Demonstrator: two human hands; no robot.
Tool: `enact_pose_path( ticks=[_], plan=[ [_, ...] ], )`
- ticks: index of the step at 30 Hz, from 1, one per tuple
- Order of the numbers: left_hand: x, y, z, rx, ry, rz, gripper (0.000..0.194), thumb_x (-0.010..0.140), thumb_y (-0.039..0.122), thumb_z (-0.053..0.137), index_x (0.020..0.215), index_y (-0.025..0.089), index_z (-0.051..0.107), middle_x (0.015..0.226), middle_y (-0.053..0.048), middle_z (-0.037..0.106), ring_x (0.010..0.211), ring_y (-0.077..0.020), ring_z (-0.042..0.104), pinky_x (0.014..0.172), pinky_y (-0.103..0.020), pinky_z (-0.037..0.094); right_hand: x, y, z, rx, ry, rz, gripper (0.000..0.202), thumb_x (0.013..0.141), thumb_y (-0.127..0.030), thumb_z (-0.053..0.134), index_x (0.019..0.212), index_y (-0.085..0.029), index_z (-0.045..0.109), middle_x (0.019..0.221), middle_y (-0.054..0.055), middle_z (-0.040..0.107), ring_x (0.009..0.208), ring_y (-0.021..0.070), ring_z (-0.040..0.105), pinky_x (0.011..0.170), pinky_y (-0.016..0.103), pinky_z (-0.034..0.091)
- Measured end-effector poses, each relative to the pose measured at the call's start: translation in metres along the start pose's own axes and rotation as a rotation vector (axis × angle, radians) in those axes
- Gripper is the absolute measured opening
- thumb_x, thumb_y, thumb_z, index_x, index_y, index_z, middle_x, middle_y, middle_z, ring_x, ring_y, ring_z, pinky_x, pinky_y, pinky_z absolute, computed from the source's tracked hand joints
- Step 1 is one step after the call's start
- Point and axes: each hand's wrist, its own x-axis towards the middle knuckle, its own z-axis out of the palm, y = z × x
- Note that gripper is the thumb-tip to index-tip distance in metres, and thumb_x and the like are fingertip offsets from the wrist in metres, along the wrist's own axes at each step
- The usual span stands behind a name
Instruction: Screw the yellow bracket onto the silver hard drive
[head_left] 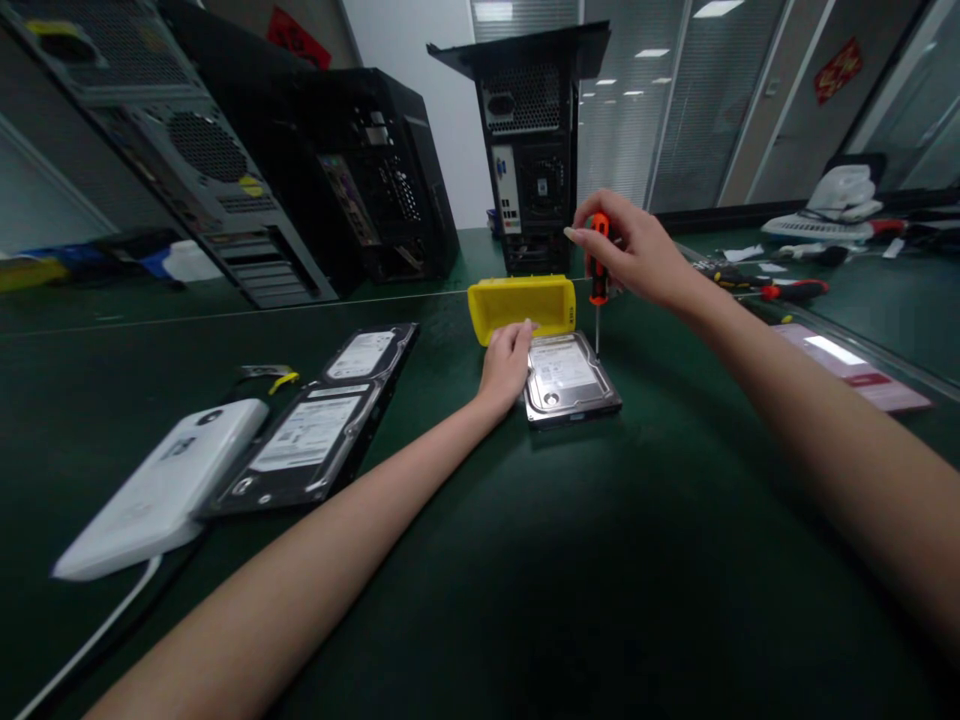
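Observation:
A silver hard drive (pixel 566 375) lies label up on the green table (pixel 480 560). My left hand (pixel 508 365) rests against the drive's left edge, its fingers close together; whether it pinches the drive is hard to tell. In my right hand (pixel 626 245) is an orange and black screwdriver (pixel 598 270), held upright with its tip at the drive's right edge. Just behind the drive, touching or nearly so, stands a yellow bin (pixel 521 305).
Two more hard drives (pixel 311 435) lie at the left, beside a white device (pixel 169 485) with a cable. Black computer cases (pixel 529 150) stand behind. Toward the right are red-handled pliers (pixel 795 290) and a pink flat item (pixel 855 370).

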Motion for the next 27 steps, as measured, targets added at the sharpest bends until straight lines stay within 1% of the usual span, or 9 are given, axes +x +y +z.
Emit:
enact_pose_path(
  ticks=[2, 4, 9, 11, 13, 16, 20, 22, 27],
  plan=[
    [0.000, 0.000, 0.000, -0.002, -0.001, 0.000, 0.043, 0.095, 0.044, 0.032, 0.107, 0.018, 0.065, 0.115, -0.009, 0.063, 0.113, -0.0207, 0.052, 0.103, -0.035, 0.036, 0.001, -0.003, 0.000, -0.027, -0.005, -0.027, 0.040, 0.086, -0.057, 0.044, 0.099, -0.021, 0.054, 0.083, 0.003, 0.059, 0.068, 0.0138, 0.057, 0.070, 0.032, 0.052],
    [0.000, -0.001, 0.000, -0.006, 0.001, -0.003, 0.043, 0.095, 0.044, 0.032, 0.106, 0.018, 0.065, 0.115, -0.009, 0.063, 0.112, -0.0207, 0.053, 0.102, -0.035, 0.036, 0.001, -0.003, 0.000, -0.025, -0.022, -0.034, 0.039, 0.087, -0.056, 0.043, 0.100, -0.021, 0.054, 0.081, 0.003, 0.058, 0.068, 0.0138, 0.057, 0.070, 0.032, 0.051],
    [0.000, -0.002, 0.001, -0.020, 0.004, -0.003, 0.043, 0.095, 0.044, 0.033, 0.106, 0.018, 0.065, 0.115, -0.009, 0.063, 0.112, -0.0211, 0.053, 0.101, -0.036, 0.037, 0.000, 0.007, 0.001, 0.075, -0.040, 0.042, 0.040, 0.089, -0.057, 0.039, 0.096, -0.021, 0.053, 0.074, 0.002, 0.056, 0.069, 0.0155, 0.060, 0.067, 0.033, 0.052],
    [0.000, -0.002, 0.001, -0.017, 0.004, 0.002, 0.042, 0.095, 0.043, 0.033, 0.105, 0.018, 0.065, 0.114, -0.009, 0.063, 0.112, -0.0209, 0.053, 0.102, -0.035, 0.037, -0.001, 0.015, 0.001, 0.132, -0.047, 0.082, 0.039, 0.089, -0.057, 0.039, 0.098, -0.021, 0.053, 0.070, 0.001, 0.055, 0.065, 0.0146, 0.060, 0.062, 0.031, 0.052],
    [0.000, -0.001, 0.001, -0.010, 0.004, 0.005, 0.042, 0.095, 0.043, 0.033, 0.105, 0.018, 0.065, 0.113, -0.009, 0.064, 0.112, -0.0208, 0.053, 0.102, -0.035, 0.036, -0.002, 0.021, 0.001, 0.201, -0.067, 0.113, 0.038, 0.090, -0.055, 0.037, 0.101, -0.022, 0.052, 0.066, 0.000, 0.055, 0.056, 0.0121, 0.058, 0.053, 0.028, 0.051],
    [0.000, -0.001, 0.001, -0.001, 0.008, 0.008, 0.042, 0.095, 0.043, 0.032, 0.105, 0.019, 0.065, 0.113, -0.009, 0.064, 0.112, -0.0210, 0.053, 0.102, -0.036, 0.036, -0.003, 0.025, 0.000, 0.288, -0.099, 0.138, 0.036, 0.091, -0.053, 0.038, 0.103, -0.023, 0.051, 0.064, -0.001, 0.055, 0.047, 0.0098, 0.054, 0.045, 0.025, 0.048],
    [0.001, -0.001, 0.001, 0.006, 0.006, 0.017, 0.042, 0.095, 0.043, 0.032, 0.104, 0.019, 0.065, 0.113, -0.008, 0.064, 0.112, -0.0208, 0.053, 0.102, -0.036, 0.036, -0.002, 0.022, -0.003, 0.338, -0.111, 0.154, 0.036, 0.088, -0.054, 0.043, 0.102, -0.023, 0.052, 0.064, 0.000, 0.055, 0.050, 0.0113, 0.056, 0.046, 0.027, 0.050],
    [0.001, -0.002, 0.001, 0.003, 0.005, 0.020, 0.042, 0.095, 0.043, 0.032, 0.104, 0.019, 0.065, 0.113, -0.009, 0.064, 0.112, -0.0205, 0.053, 0.102, -0.035, 0.036, -0.002, 0.019, -0.005, 0.344, -0.110, 0.150, 0.037, 0.087, -0.056, 0.045, 0.099, -0.022, 0.052, 0.064, 0.000, 0.054, 0.049, 0.0109, 0.056, 0.045, 0.025, 0.049],
    [0.001, -0.002, 0.000, -0.003, 0.004, 0.021, 0.044, 0.095, 0.044, 0.032, 0.106, 0.018, 0.065, 0.112, -0.009, 0.064, 0.112, -0.0208, 0.053, 0.102, -0.035, 0.036, 0.001, 0.011, -0.009, 0.323, -0.135, 0.129, 0.037, 0.085, -0.055, 0.048, 0.093, -0.020, 0.052, 0.075, 0.002, 0.060, 0.048, 0.0085, 0.053, 0.043, 0.023, 0.046]
  ],
)
